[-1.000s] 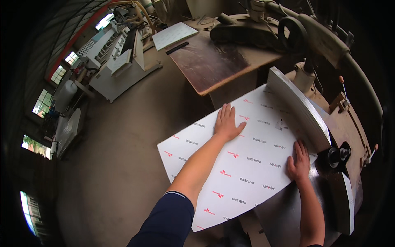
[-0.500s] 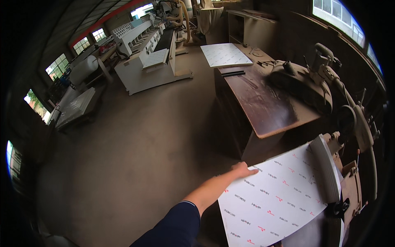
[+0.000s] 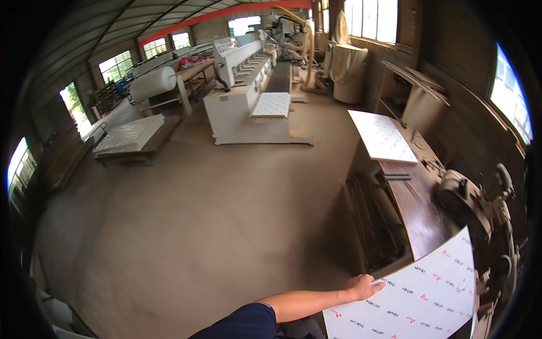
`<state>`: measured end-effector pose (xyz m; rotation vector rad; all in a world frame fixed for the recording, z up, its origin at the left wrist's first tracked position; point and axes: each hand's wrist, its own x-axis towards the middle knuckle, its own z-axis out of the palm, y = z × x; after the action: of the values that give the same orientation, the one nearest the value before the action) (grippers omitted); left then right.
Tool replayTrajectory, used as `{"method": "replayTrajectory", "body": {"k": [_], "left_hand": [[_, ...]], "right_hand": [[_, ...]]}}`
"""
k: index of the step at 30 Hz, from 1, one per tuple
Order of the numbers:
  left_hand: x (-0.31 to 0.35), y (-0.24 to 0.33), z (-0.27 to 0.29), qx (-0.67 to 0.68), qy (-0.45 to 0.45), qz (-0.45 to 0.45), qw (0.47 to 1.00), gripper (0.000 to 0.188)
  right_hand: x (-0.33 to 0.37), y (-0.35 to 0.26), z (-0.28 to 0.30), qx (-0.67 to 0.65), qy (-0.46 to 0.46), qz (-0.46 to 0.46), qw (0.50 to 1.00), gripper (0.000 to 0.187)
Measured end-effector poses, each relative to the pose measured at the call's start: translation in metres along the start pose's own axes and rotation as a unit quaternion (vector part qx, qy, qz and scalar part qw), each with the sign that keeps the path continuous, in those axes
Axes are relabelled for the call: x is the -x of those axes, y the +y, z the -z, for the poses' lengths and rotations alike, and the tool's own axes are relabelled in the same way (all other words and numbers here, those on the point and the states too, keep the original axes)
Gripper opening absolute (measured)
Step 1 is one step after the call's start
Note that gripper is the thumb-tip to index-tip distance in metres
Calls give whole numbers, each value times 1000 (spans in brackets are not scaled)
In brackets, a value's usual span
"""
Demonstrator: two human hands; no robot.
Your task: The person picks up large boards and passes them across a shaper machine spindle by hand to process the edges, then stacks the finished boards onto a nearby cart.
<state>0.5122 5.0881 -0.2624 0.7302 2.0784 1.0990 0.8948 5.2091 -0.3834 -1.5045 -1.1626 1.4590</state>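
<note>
My left hand (image 3: pixel 364 287) is closed on the far-left edge of a white panel (image 3: pixel 418 299) covered in printed film with red and black marks. Its thumb lies on the top face, while the other fingers are mostly hidden at the edge and below. The bare forearm and dark sleeve come in from the lower edge. The panel fills the lower right and runs out of the picture at the bottom. My right hand does not show.
Right of centre stands a dark-topped workbench (image 3: pixel 409 209) bearing another white panel (image 3: pixel 384 135) and a dusty machine (image 3: pixel 466 198). Farther off is a long white machine (image 3: pixel 243 118) with a small panel (image 3: pixel 271 105). At left, film-wrapped boards (image 3: pixel 130 135) lie near a big white roll (image 3: pixel 152 83).
The view has swung left and up, so the bench and machines appear farther right. My left hand still grips the panel, which now sits lower and farther right in the picture.
</note>
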Motion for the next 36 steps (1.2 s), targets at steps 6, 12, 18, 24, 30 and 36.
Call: {"method": "replayTrajectory", "body": {"k": [6, 12, 18, 24, 30, 36], "left_hand": [[-49, -78, 163, 73, 139, 18, 987, 62], [-74, -178, 353, 71, 376, 90, 920, 64], [-81, -279, 494, 161, 546, 164, 805, 51], [-142, -360, 594, 287, 561, 189, 753, 47], [-235, -420, 721, 317, 529, 196, 762, 41], [-345, -432, 838, 300, 480, 228, 792, 36]], "right_hand": [[-30, 4, -183, -49, -84, 18, 995, 42], [-81, 0, -488, -34, -270, 16, 962, 38], [21, -99, -746, -16, -473, 55, 879, 29], [22, -82, -914, 84, -485, 43, 870, 26], [51, -103, -1047, 95, -466, -6, 880, 28], [32, -104, -1182, 113, -420, 11, 900, 28]]}}
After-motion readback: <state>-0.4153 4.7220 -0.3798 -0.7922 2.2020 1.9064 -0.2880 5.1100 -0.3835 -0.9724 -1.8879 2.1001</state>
